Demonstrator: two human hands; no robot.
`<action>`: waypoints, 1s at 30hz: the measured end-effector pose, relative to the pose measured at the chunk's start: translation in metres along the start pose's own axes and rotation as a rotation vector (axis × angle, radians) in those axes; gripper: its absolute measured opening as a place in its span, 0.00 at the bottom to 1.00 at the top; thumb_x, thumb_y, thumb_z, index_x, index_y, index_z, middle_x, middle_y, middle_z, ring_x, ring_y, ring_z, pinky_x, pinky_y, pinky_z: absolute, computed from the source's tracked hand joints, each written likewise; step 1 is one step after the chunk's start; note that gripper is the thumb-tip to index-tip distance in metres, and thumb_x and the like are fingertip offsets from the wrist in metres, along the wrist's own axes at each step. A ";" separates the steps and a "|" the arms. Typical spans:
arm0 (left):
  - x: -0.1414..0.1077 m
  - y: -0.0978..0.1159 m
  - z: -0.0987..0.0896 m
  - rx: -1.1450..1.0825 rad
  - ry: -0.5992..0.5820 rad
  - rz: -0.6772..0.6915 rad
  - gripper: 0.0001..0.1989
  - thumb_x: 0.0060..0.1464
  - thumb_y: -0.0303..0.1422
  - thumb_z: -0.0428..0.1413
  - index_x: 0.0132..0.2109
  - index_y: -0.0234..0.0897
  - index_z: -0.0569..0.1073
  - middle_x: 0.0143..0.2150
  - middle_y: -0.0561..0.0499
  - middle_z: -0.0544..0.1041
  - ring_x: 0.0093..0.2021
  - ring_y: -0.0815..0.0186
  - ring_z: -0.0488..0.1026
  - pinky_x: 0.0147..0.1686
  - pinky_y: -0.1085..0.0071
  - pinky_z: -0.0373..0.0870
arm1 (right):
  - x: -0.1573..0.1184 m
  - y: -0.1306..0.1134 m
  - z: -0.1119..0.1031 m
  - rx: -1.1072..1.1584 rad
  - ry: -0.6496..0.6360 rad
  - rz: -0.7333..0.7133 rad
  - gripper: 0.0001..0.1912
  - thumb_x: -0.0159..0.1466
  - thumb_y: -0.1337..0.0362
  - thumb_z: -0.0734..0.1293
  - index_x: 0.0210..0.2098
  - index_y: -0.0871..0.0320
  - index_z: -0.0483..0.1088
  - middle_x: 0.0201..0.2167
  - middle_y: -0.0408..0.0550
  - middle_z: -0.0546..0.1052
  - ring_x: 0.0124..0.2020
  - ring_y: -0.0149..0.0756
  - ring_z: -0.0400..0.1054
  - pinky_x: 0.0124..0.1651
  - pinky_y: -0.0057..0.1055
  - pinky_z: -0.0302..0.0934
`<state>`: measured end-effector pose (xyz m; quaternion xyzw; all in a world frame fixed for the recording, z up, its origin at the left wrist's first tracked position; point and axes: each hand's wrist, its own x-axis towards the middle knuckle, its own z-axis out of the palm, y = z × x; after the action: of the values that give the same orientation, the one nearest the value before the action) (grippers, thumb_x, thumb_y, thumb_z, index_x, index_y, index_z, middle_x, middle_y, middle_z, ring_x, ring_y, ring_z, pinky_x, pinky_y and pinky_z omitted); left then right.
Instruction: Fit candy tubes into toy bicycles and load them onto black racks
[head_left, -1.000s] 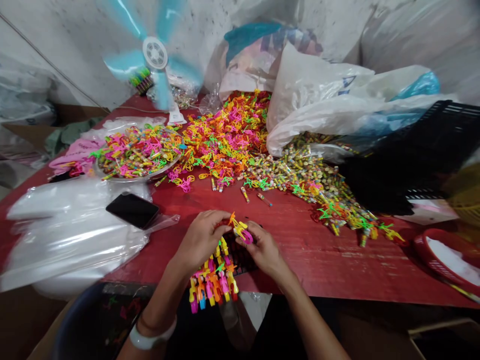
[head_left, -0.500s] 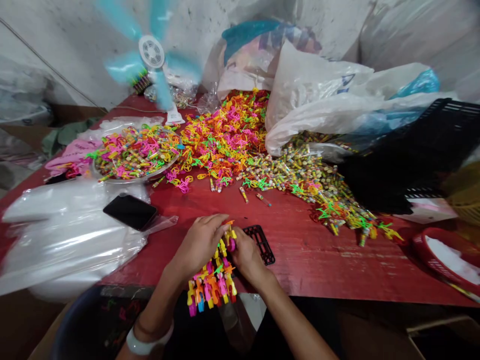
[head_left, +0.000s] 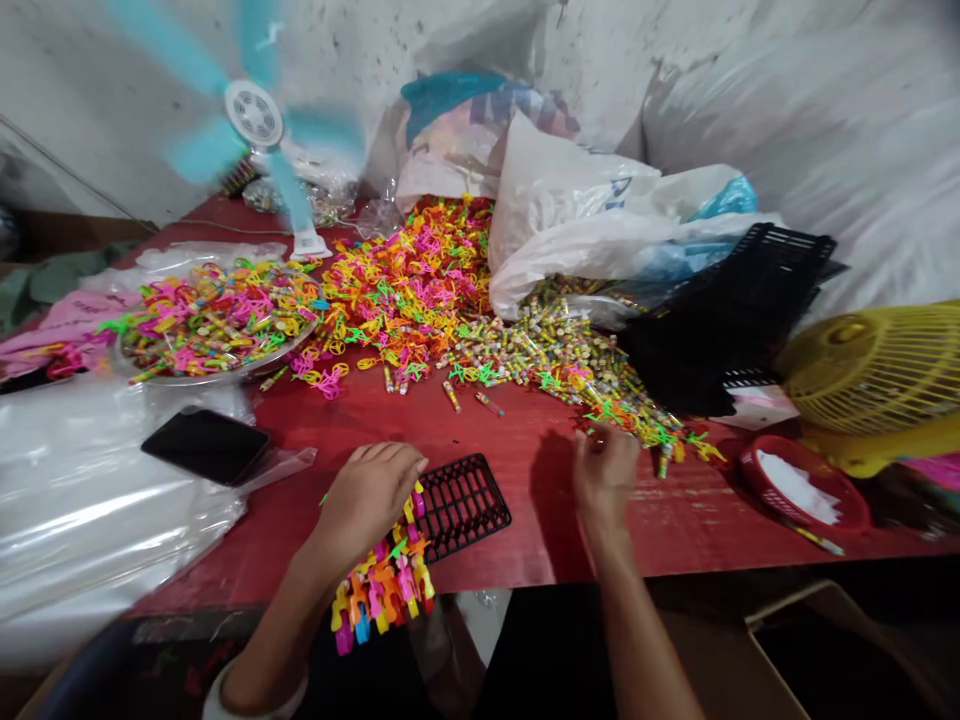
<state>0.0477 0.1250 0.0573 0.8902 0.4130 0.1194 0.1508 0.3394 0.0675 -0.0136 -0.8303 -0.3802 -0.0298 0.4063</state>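
Note:
A bundle of bright plastic toys (head_left: 390, 585) hangs over the table's front edge, its upper end under the fingers of my left hand (head_left: 367, 495), which are closed on it. Just to the right, a black plastic rack (head_left: 465, 508) lies on the red table, partly behind the bundle. My right hand (head_left: 609, 470) is over the table at the near edge of the heap of small printed tubes (head_left: 577, 350). Its fingers are curled in, and what they hold, if anything, is too small to make out.
Colourful small parts (head_left: 420, 280) are heaped at the back, beside a full round tray (head_left: 217, 378). A phone (head_left: 206, 445) lies on clear plastic bags (head_left: 97, 500). A fan spins (head_left: 255, 112); black racks (head_left: 720, 320), a red basket (head_left: 855, 500) and a yellow fan (head_left: 885, 370) stand right.
My right hand has left the bundle and moved right to the heap's edge. More of the black rack shows. The view has turned to the right, bringing the yellow fan into sight.

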 end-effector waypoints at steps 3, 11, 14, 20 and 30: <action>0.001 0.001 0.000 -0.001 -0.004 -0.027 0.14 0.65 0.36 0.43 0.40 0.38 0.73 0.39 0.49 0.78 0.42 0.60 0.73 0.43 0.64 0.65 | 0.028 0.035 -0.016 -0.152 -0.004 0.182 0.16 0.57 0.59 0.64 0.40 0.65 0.69 0.42 0.64 0.68 0.43 0.52 0.63 0.45 0.47 0.58; -0.001 0.000 0.003 -0.077 0.032 -0.025 0.13 0.64 0.35 0.45 0.44 0.39 0.74 0.45 0.48 0.79 0.49 0.60 0.73 0.50 0.61 0.64 | -0.017 0.001 0.008 0.380 -0.309 0.083 0.18 0.54 0.48 0.66 0.29 0.58 0.68 0.27 0.47 0.72 0.30 0.39 0.66 0.37 0.36 0.62; -0.003 0.001 0.003 -0.114 0.096 -0.019 0.13 0.64 0.33 0.46 0.49 0.39 0.73 0.50 0.47 0.77 0.53 0.60 0.70 0.56 0.57 0.60 | -0.043 -0.038 0.010 0.758 -0.607 0.143 0.19 0.53 0.48 0.70 0.31 0.58 0.70 0.26 0.43 0.71 0.26 0.33 0.64 0.30 0.29 0.60; -0.004 0.009 -0.005 -0.373 0.117 -0.034 0.16 0.62 0.34 0.49 0.56 0.39 0.69 0.53 0.47 0.75 0.55 0.62 0.69 0.55 0.60 0.65 | -0.073 -0.086 0.002 0.930 -1.073 0.126 0.17 0.57 0.51 0.71 0.35 0.58 0.74 0.21 0.40 0.71 0.23 0.29 0.63 0.28 0.27 0.59; -0.001 0.004 -0.005 -0.289 0.203 -0.060 0.10 0.59 0.26 0.51 0.46 0.39 0.73 0.44 0.50 0.78 0.47 0.63 0.72 0.53 0.61 0.65 | -0.080 -0.096 0.014 0.884 -1.035 0.069 0.15 0.56 0.51 0.70 0.30 0.57 0.68 0.22 0.39 0.70 0.21 0.29 0.65 0.25 0.25 0.60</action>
<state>0.0484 0.1229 0.0637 0.8299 0.4312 0.2620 0.2382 0.2163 0.0651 0.0107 -0.5051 -0.4754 0.5423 0.4741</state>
